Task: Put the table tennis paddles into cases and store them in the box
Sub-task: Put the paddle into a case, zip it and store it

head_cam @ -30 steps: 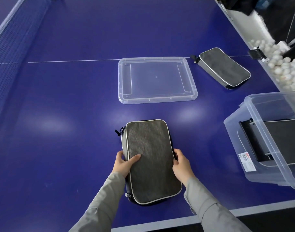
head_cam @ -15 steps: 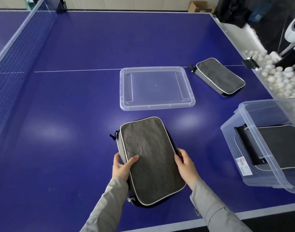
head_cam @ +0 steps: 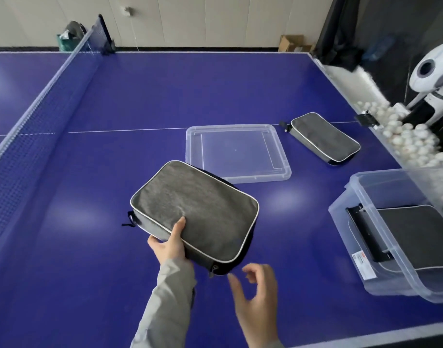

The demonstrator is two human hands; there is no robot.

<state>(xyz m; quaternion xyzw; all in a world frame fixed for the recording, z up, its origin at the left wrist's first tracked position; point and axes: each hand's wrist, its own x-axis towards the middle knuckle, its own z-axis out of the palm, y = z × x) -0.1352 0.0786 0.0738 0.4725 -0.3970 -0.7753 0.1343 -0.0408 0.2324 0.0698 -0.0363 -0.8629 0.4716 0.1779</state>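
Compared with a moment ago, the gray case (head_cam: 194, 212) is turned and raised over the blue table (head_cam: 165, 96); its long axis now runs from the net side toward the clear box (head_cam: 381, 249), in front of the lid (head_cam: 236, 153). That box already holds one case (head_cam: 421, 237). Another case (head_cam: 324, 136) lies beyond the lid. The left hand (head_cam: 169, 243) grips the near edge, thumb on top. The right hand (head_cam: 255, 297) has let go, its fingers loosely curled and holding nothing.
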